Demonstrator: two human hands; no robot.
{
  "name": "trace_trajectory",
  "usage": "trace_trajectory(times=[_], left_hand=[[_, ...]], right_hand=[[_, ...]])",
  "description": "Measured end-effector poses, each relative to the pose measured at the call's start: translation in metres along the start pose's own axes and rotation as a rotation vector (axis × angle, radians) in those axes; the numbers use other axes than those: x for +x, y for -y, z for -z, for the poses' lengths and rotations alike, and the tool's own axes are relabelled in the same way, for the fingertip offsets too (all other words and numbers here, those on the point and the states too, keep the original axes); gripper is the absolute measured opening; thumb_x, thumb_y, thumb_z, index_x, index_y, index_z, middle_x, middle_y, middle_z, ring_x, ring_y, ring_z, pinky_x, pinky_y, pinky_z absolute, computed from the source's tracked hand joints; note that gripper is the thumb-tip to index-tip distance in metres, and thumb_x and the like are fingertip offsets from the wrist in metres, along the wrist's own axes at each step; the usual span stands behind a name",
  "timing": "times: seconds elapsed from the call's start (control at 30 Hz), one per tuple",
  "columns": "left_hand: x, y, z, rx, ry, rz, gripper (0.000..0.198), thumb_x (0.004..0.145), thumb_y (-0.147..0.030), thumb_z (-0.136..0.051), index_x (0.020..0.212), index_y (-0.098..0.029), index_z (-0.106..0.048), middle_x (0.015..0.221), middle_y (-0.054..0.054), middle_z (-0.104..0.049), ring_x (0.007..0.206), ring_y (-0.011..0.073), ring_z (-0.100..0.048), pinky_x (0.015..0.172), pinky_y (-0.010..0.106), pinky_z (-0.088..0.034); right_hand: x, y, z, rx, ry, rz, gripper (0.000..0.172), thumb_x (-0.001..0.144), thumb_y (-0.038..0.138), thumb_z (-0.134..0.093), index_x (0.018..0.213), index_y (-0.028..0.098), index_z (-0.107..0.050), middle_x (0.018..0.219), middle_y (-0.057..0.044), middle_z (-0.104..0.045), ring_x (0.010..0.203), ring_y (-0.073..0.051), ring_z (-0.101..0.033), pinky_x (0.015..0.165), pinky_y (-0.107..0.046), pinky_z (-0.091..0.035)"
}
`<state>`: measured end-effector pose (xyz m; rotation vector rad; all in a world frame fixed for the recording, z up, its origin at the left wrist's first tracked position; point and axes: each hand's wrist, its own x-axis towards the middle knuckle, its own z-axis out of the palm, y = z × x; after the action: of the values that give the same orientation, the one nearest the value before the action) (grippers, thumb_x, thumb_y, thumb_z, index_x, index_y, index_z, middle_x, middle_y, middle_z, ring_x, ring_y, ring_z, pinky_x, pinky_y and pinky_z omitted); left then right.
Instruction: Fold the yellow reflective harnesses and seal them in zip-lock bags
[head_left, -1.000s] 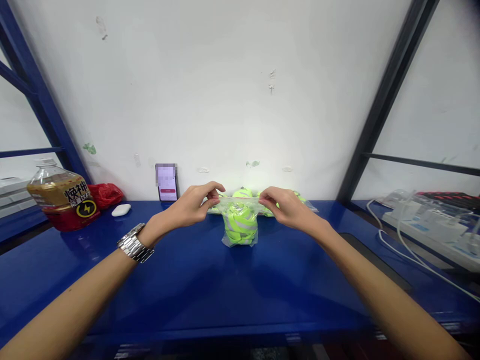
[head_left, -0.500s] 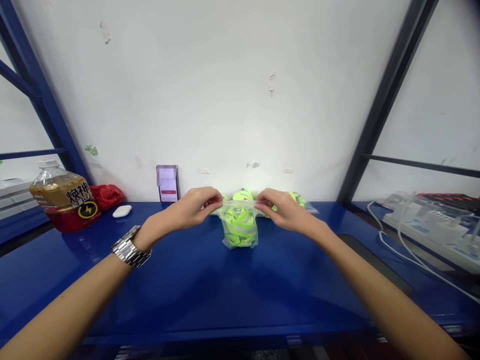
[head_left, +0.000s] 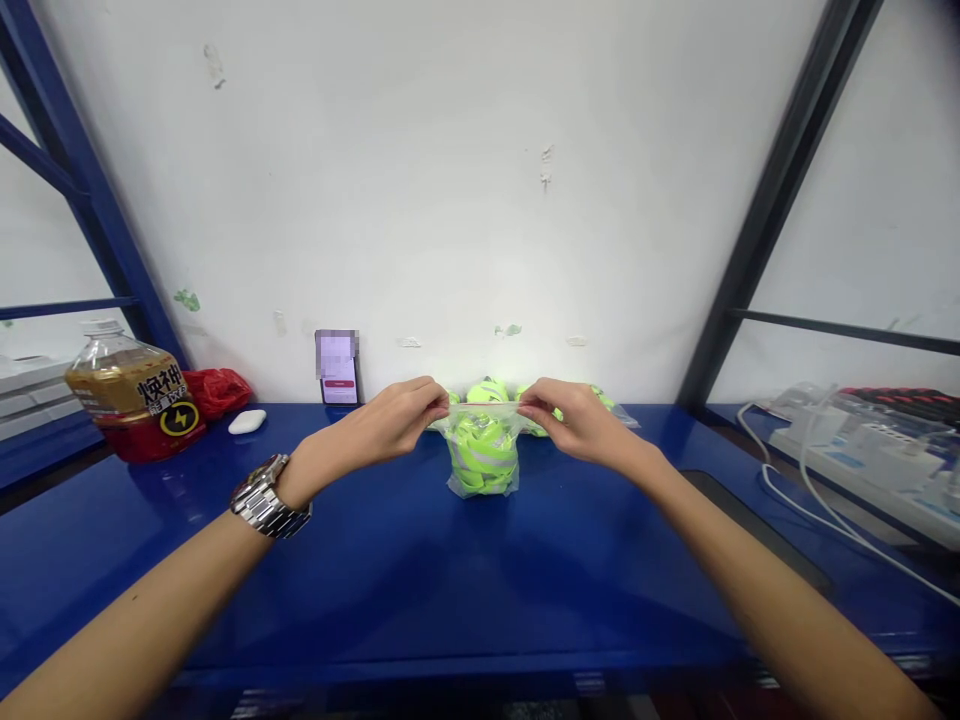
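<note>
The left hand and right hand are pinching the top edge of a clear plastic bag between thumbs and fingertips; slippery film sliding free could be dropping the neon reflective strips inside.

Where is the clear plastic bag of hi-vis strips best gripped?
Take the clear bag by its flat top edge from both sides, as the left hand and right hand do: that edge is thin, while below it the hi-vis strips bulge.

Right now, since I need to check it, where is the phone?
In the head view, the phone stands against the wall at the back of the blue table, beyond the left hand.
</note>
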<state>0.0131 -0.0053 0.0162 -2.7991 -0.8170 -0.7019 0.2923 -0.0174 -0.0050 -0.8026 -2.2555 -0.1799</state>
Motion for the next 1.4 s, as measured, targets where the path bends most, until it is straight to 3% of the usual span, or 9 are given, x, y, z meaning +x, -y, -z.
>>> trace_trajectory(times=[0.37, 0.6, 1.03, 1.13, 1.23, 1.4], left_hand=[[0.001, -0.004, -0.003, 0.035, -0.036, -0.015, 0.013, 0.094, -0.015, -0.037, 0.085, -0.017, -0.047, 0.076, 0.002, -0.053, 0.062, 0.0119, -0.045, 0.058, 0.027, -0.035], [0.000, -0.001, -0.005, -0.083, -0.030, 0.075, 0.006, 0.091, -0.018, -0.044, 0.087, -0.017, -0.049, 0.077, 0.002, -0.057, 0.065, 0.0121, -0.051, 0.059, 0.025, -0.039], [0.000, -0.006, -0.002, -0.035, -0.017, 0.033, 0.009, 0.090, -0.013, -0.041, 0.083, -0.018, -0.044, 0.072, 0.001, -0.052, 0.059, 0.0116, -0.042, 0.055, 0.026, -0.033], [0.001, -0.003, -0.005, -0.028, -0.008, 0.035, 0.014, 0.083, -0.005, -0.040, 0.081, -0.019, -0.040, 0.070, -0.001, -0.048, 0.057, 0.0117, -0.039, 0.053, 0.025, -0.030], [0.002, -0.001, -0.009, -0.012, -0.021, 0.035, 0.028, 0.067, 0.004, -0.040, 0.078, -0.020, -0.035, 0.070, -0.001, -0.045, 0.059, 0.0122, -0.038, 0.053, 0.025, -0.029], [0.003, -0.003, -0.014, 0.038, -0.072, 0.061, 0.034, 0.054, 0.004, -0.038, 0.076, -0.021, -0.032, 0.071, -0.001, -0.044, 0.060, 0.0131, -0.038, 0.052, 0.025, -0.028]], right_hand=[[0.001, 0.003, -0.002, -0.048, -0.025, 0.040, 0.013, 0.091, 0.019, -0.049, 0.082, 0.017, -0.058, 0.072, -0.002, -0.059, 0.060, -0.012, -0.050, 0.056, -0.025, -0.036], [0.000, 0.003, 0.000, 0.119, -0.004, -0.065, 0.010, 0.088, 0.022, -0.055, 0.082, 0.018, -0.061, 0.074, -0.003, -0.066, 0.065, -0.014, -0.059, 0.061, -0.025, -0.044], [0.003, 0.008, 0.003, 0.180, 0.012, -0.137, 0.009, 0.086, 0.023, -0.057, 0.081, 0.017, -0.061, 0.071, -0.003, -0.065, 0.064, -0.015, -0.058, 0.061, -0.027, -0.044], [0.003, 0.009, 0.003, 0.255, 0.037, -0.182, 0.011, 0.085, 0.025, -0.058, 0.080, 0.017, -0.062, 0.072, -0.004, -0.065, 0.066, -0.015, -0.058, 0.062, -0.028, -0.045], [0.003, 0.009, 0.000, 0.321, 0.043, -0.203, 0.011, 0.084, 0.026, -0.059, 0.079, 0.017, -0.062, 0.072, -0.004, -0.063, 0.066, -0.015, -0.056, 0.062, -0.028, -0.044], [0.004, 0.008, -0.005, 0.440, 0.028, -0.228, 0.011, 0.082, 0.026, -0.060, 0.078, 0.016, -0.061, 0.066, -0.001, -0.055, 0.060, -0.013, -0.047, 0.055, -0.026, -0.040]])
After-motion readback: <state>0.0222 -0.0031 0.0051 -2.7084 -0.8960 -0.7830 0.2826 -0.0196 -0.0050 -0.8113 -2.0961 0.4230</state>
